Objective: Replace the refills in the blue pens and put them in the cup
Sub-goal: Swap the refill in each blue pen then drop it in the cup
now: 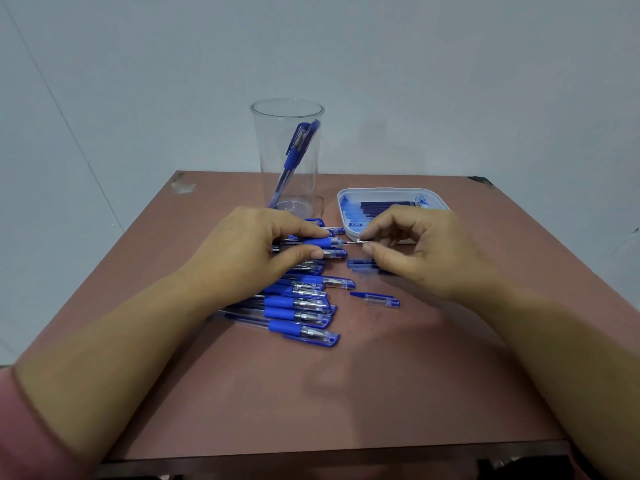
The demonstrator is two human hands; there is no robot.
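Observation:
My left hand (263, 244) grips an uncapped blue pen (322, 242) by its barrel, above a row of several capped blue pens (301, 306) lying on the brown table (346, 393). My right hand (422, 251) pinches the pen's metal tip (360, 241) between thumb and forefinger. A loose pen cap (379, 300) lies on the table below my right hand. Dark blue refills (362, 265) lie on the table under my right thumb. A tall clear cup (289, 157) behind my left hand holds two blue pens. The white tray (349, 199) at the back right holds several refills.
A pale wall stands right behind the table. The table's front edge (329, 460) runs just below my forearms. A pink sleeve covers my left arm at the bottom left corner.

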